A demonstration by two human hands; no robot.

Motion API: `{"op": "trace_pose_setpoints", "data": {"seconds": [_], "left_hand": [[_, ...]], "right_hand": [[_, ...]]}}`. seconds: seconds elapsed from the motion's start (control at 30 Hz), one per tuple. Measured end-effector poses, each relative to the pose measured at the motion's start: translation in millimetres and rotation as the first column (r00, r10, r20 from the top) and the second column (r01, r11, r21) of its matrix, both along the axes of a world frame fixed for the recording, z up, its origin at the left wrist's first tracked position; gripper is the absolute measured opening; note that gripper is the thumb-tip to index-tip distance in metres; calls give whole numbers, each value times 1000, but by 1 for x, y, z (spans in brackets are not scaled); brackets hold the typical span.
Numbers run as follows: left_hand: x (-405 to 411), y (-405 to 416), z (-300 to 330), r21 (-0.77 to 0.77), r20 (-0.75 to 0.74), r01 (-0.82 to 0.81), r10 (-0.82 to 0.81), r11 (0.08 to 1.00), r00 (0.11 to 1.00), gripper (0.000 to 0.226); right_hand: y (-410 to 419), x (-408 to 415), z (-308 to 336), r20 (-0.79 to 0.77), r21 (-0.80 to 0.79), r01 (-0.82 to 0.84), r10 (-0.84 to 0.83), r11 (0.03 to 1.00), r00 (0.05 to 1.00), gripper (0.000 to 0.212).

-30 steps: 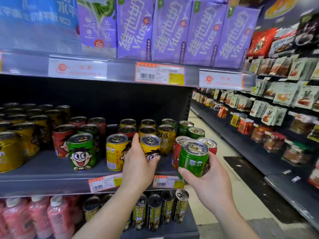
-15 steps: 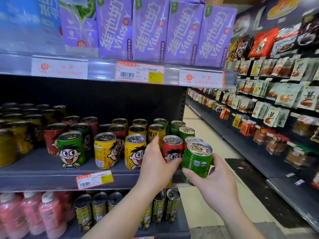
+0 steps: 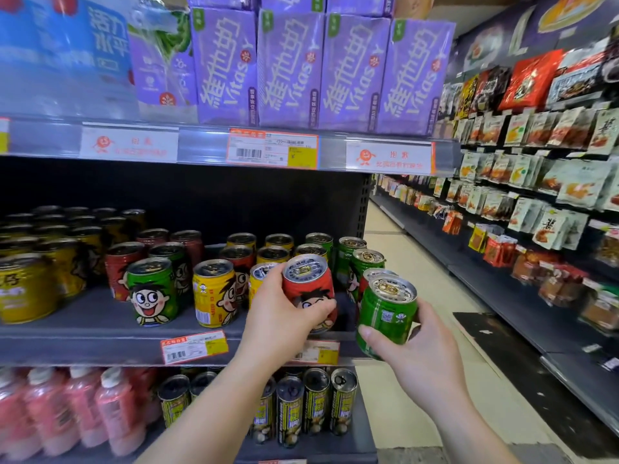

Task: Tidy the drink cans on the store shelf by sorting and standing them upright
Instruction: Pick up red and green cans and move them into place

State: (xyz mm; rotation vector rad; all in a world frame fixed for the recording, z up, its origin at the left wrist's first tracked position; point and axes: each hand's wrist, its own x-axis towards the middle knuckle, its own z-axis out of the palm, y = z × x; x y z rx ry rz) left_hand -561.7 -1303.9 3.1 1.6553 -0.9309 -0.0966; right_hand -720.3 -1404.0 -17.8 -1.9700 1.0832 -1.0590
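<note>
My left hand (image 3: 279, 313) grips a red cartoon-face can (image 3: 310, 289), tilted and lifted just off the middle shelf (image 3: 83, 343) near its right end. My right hand (image 3: 415, 356) holds a green can (image 3: 385, 313) upright in front of the shelf's right edge. On the shelf stand mixed cans: a green one (image 3: 152, 291), a yellow one (image 3: 214, 293), red ones (image 3: 122, 269), more yellow and green ones behind. A yellow can (image 3: 261, 274) is partly hidden behind my left hand.
Dark yellow cans (image 3: 26, 286) fill the shelf's left. Purple Vitasoy cartons (image 3: 291, 68) sit on the shelf above. Below are pink bottles (image 3: 60, 410) and dark tall cans (image 3: 315, 400). An aisle (image 3: 418, 283) with snack racks (image 3: 536, 182) runs to the right.
My left hand moved from the yellow can to the red can, gripped it and lifted it tilted off the shelf. My right hand kept holding the green can. The view shifted right.
</note>
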Motion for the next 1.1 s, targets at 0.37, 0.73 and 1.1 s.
{"op": "trace_pose_setpoints", "data": {"seconds": [0.37,0.73,1.1], "left_hand": [[41,84,4,46,-2,35,-35,998,999,71],[66,108,-1,69,-52,87,-83,994,995,58],[155,181,11,84,-22,-220,223,972,975,67]], "right_hand": [[21,97,-2,-2,27,12,-12,1000,1000,63],[21,118,-5,-153,23,83,-78,996,985,67],[103,154,2,156,-173,-109,137,979,978,47]]}}
